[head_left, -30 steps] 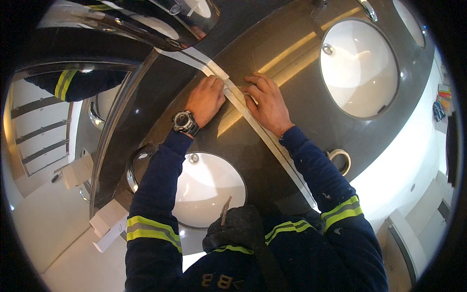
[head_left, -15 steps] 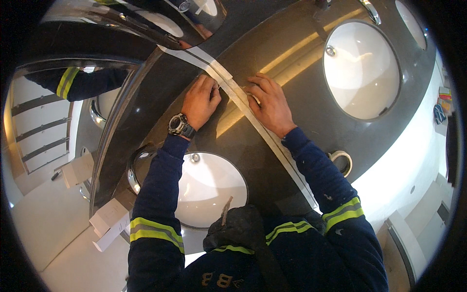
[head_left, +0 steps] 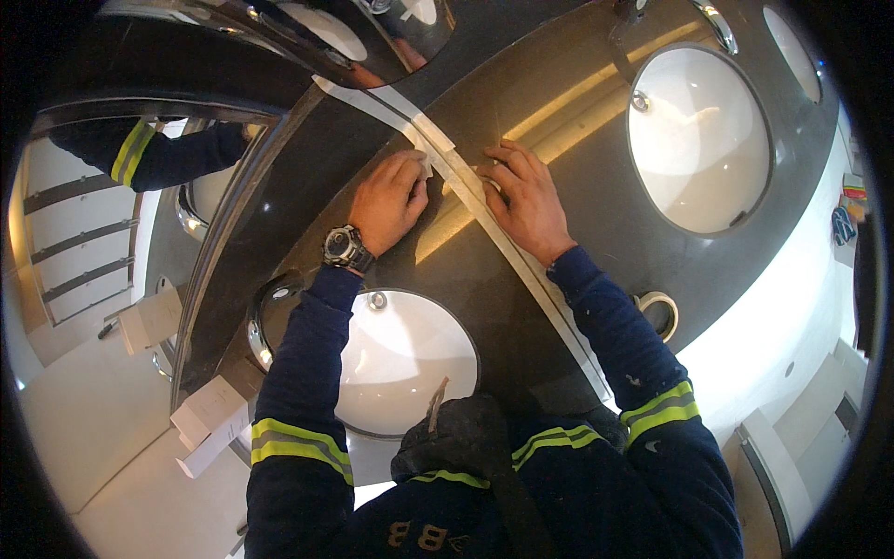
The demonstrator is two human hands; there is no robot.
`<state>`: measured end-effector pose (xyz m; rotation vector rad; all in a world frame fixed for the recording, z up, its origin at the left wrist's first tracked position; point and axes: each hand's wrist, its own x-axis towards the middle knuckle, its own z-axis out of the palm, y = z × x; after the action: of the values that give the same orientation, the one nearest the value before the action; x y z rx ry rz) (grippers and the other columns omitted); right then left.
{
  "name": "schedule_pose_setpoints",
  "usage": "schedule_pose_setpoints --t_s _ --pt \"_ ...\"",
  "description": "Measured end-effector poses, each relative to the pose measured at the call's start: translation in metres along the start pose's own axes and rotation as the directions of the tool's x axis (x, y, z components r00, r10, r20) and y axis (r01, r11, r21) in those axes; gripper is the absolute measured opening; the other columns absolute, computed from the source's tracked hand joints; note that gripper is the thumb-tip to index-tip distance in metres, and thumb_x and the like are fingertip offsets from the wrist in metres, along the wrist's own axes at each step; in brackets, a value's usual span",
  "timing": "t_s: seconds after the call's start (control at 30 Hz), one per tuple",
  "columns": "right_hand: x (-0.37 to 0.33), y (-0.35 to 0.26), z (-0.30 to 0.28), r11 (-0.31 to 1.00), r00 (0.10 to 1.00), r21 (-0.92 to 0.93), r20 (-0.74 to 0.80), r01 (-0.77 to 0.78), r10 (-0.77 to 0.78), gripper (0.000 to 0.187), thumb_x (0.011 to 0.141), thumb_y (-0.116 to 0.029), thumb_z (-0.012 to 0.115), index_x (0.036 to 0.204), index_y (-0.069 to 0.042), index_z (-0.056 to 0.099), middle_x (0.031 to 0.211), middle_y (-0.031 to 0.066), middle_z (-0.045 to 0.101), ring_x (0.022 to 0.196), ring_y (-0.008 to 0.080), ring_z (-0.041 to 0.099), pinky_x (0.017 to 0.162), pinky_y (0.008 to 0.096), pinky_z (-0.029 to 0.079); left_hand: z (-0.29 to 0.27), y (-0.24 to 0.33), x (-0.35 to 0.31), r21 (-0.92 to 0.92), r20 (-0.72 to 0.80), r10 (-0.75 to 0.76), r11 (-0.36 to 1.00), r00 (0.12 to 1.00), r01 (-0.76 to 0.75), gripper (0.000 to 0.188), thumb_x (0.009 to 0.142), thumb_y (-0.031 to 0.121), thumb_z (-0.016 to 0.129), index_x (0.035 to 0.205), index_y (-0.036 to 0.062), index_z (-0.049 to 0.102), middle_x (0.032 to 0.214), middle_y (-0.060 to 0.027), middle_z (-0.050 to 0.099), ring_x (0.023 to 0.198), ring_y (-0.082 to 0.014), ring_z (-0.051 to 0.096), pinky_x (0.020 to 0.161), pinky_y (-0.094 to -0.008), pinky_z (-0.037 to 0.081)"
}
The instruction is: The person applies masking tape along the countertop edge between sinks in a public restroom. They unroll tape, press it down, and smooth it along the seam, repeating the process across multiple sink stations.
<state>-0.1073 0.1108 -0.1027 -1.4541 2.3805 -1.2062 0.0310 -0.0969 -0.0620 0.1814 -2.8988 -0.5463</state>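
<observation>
Pale masking tape (head_left: 510, 253) runs in a long double band across the dark countertop between my hands, onto the dark upright surface behind. On its left side, my left hand (head_left: 389, 203), with a watch (head_left: 343, 246) on the wrist, has its fingers closed on a small whitish end of tape (head_left: 427, 168) at the band's edge. My right hand (head_left: 527, 207) rests on the other side, fingers bent but apart, fingertips beside the band. Whether it touches the tape is hard to tell. A roll of tape (head_left: 672, 317) stands beside my right forearm.
A white basin (head_left: 410, 359) lies under my left forearm, with a chrome tap (head_left: 258, 340) beside it. Another basin (head_left: 698, 140) is at the right, its tap (head_left: 719, 26) behind. An opened white box (head_left: 212, 415) sits at the left below the mirror (head_left: 79, 219).
The tape end at my left fingertips shows more now, and that hand has shifted slightly right. My right fingers have lowered a little beside the band. The whole view has shifted slightly.
</observation>
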Motion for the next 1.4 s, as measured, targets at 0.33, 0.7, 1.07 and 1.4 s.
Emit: schedule_pose_setpoints --t_s 0.33,0.7,1.07,1.4 --pt "0.0 0.001 0.001 1.0 1.0 -0.001 0.016 -0.007 0.007 0.017 0.093 -0.012 0.065 0.108 -0.004 0.067 0.136 0.0136 0.06 0.141 0.0344 0.044 0.116 0.0471 0.039 0.008 0.008 -0.002 -0.058 -0.05 -0.084 0.995 0.995 0.081 0.023 0.094 0.01 0.064 0.115 0.003 0.063 0.13 -0.0141 0.065 0.116 -0.0357 0.063 0.101 -0.0443 0.05" --pt "0.014 -0.021 0.02 1.0 1.0 0.008 -0.024 0.001 -0.001 0.029 0.087 -0.011 0.071 0.115 -0.012 0.07 0.105 0.0071 0.062 0.1 0.0301 0.057 0.086 0.045 0.046 0.03 -0.01 -0.011 0.011 -0.049 -0.067 0.998 0.997 0.068 0.048 0.099 0.012 0.057 0.147 0.0066 0.053 0.158 -0.0163 0.043 0.15 -0.0379 0.035 0.123 -0.0477 0.031" --pt "0.039 -0.014 0.044 0.993 0.99 -0.01 -0.072 0.118 -0.119 0.009 0.086 -0.011 0.07 0.095 -0.014 0.072 0.097 0.0038 0.062 0.092 0.0274 0.061 0.077 0.0431 0.048 0.037 -0.012 -0.014 -0.023 -0.104 -0.109 0.994 0.989 0.107 0.049 0.098 0.007 0.053 0.146 0.0041 0.053 0.156 -0.0166 0.046 0.148 -0.038 0.036 0.123 -0.0468 0.031" --pt "0.039 -0.02 0.042 0.989 0.986 -0.05 -0.086 0.14 -0.144 0.009 0.085 -0.012 0.072 0.093 -0.014 0.073 0.1 0.002 0.063 0.096 0.0262 0.058 0.083 0.042 0.046 0.039 -0.019 -0.014 -0.035 -0.128 -0.108 0.994 0.986 0.104 0.048 0.097 0.01 0.05 0.143 0.0029 0.054 0.155 -0.0175 0.048 0.146 -0.0388 0.039 0.122 -0.0477 0.032"
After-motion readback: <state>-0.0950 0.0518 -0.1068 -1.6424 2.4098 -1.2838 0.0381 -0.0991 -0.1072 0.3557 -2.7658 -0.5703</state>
